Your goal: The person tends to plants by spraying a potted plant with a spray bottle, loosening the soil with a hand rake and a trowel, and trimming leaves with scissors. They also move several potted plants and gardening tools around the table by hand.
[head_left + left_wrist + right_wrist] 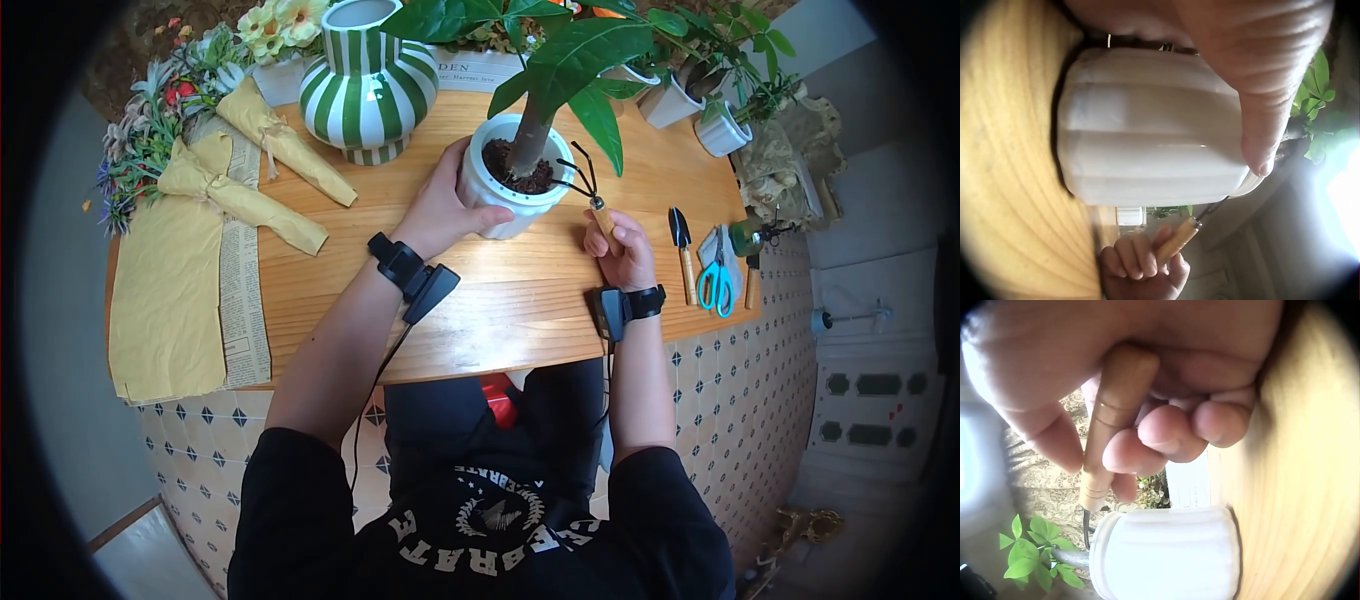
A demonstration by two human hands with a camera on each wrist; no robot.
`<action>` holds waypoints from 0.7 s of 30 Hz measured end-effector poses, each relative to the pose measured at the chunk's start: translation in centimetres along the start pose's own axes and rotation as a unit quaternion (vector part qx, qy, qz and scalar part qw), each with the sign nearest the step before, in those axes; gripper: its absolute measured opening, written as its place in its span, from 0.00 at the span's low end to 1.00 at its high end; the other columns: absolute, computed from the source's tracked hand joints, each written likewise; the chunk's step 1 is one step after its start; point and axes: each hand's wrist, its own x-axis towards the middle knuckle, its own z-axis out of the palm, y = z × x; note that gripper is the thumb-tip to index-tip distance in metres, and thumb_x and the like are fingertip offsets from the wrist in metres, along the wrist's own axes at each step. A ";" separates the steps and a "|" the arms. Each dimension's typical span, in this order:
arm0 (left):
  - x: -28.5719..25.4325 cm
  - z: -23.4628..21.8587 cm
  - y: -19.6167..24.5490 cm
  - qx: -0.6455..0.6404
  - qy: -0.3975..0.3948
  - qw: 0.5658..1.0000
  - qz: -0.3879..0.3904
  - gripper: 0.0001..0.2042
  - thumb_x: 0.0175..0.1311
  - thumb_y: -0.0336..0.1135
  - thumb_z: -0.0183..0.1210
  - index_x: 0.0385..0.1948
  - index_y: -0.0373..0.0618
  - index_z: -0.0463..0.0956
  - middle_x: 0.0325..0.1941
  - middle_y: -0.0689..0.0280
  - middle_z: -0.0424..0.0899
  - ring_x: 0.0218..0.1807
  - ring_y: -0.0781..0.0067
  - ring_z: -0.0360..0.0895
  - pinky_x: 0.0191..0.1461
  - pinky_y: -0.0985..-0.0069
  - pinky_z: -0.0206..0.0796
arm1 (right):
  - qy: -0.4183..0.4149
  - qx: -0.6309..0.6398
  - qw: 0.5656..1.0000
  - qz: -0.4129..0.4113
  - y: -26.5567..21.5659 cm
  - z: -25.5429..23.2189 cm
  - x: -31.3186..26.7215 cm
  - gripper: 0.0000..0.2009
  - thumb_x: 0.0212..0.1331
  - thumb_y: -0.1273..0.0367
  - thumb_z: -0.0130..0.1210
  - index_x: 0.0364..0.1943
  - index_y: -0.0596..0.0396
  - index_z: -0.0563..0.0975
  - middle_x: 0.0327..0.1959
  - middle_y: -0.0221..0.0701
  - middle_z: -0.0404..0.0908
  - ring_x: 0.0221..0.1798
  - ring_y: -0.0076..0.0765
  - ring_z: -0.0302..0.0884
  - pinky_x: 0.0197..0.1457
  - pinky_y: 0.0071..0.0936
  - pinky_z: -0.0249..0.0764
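Note:
A white ribbed pot (530, 212) stands on the wooden table, holding dark soil (538, 182) and a plant with a thick trunk (530, 140) and broad green leaves. My left hand (440, 215) grips the pot's left side, its thumb lying over the front rim, as the left wrist view also shows. In my right hand (625, 255) is a small three-pronged hand rake, held by its wooden handle (1116, 406) between thumb and curled fingers. The rake's dark prongs (590, 178) point up and left, overlapping the pot's right rim in the head view.
A green-striped vase (370, 100) stands behind my left hand. Brown paper wraps (265, 215) and newspaper (245, 300) lie left. To the right are a trowel (684, 250), turquoise-handled scissors (716, 285) and a green glass bottle (742, 238). Smaller potted plants (722, 132) stand back right.

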 end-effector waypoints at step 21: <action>-0.2 0.2 0.4 -0.010 0.002 1.000 -0.007 0.51 0.36 0.41 0.74 0.64 0.37 0.50 0.63 0.54 0.64 0.66 0.63 0.61 0.69 0.68 0.53 | 0.011 0.010 1.000 -0.018 0.5 -0.2 0.0 0.16 0.54 0.61 0.53 0.41 0.60 0.74 0.19 0.27 0.67 0.24 0.25 0.62 0.31 0.24 0.59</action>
